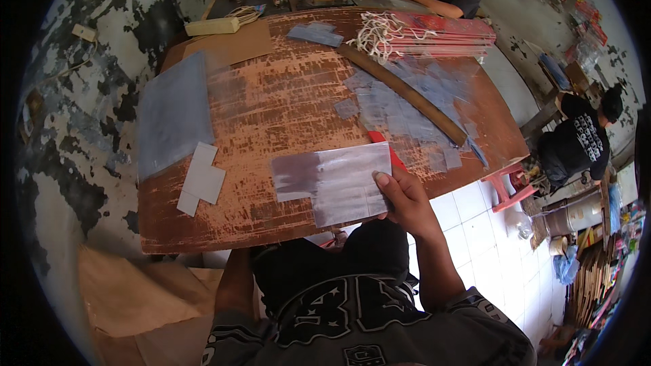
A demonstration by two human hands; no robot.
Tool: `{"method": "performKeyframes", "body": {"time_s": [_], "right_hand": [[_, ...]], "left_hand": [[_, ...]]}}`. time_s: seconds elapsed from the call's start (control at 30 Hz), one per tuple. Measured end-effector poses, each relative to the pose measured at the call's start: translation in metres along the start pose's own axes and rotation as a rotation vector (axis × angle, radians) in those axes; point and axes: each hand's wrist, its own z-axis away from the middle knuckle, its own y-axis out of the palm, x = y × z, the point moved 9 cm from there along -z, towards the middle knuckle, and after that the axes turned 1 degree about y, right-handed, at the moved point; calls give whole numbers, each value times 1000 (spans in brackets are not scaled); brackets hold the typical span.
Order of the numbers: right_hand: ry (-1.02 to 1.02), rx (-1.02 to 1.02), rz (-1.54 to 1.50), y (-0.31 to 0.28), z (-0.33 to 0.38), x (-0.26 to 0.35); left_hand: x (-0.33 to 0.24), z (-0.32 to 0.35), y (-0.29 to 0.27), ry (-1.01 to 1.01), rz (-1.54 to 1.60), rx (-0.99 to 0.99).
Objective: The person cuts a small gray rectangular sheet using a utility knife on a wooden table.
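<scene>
Sheet point(346, 186) is gripped at its right edge by the right hand point(409, 205), over the near right part of the table point(251, 122). The thumb point(384, 180) presses flat on its upper face, and the other fingers curl beneath, mostly hidden by it. Nearly all of its length extends left of the fingers, and its lower edge overlaps the table's near rim.

It is thin, smooth and glossy, silvery grey with a darker patch at the upper left; a notch at the lower left makes it a stepped shape. A red object point(388, 151) pokes out just behind its upper right corner. Pale card point(202, 179) of a similar stepped outline lies to the left, near a large blue-grey panel point(174, 115). Translucent bluish scraps point(380, 105) spread loosely at the right, with a long brown strip point(407, 98) across them. The table's reddish-brown top is scratched and worn to a lighter tan.

The right forearm point(434, 261) rises from below, angled slightly left, palm facing inward. The left forearm point(235, 278) runs below the table's edge; its hand is out of sight, so I cannot tell how those fingers stand.
</scene>
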Motion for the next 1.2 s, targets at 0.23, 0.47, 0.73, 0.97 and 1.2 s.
{"method": "performKeyframes", "body": {"time_s": [0.23,0.47,0.73,0.97,1.2], "right_hand": [[37,-14,95,1,-1,-4],[50,36,82,1,0,-11],[69,111,137,4,1,-11],[79,132,85,10,4,-13],[96,144,109,10,6,-11]], "left_hand": [[4,3,-1,-15,7,3],[2,3,1,-13,6,7],[8,2,0,-14,2,11],[0,-1,2,1,11,13],[6,2,6,-12,15,12]]}}
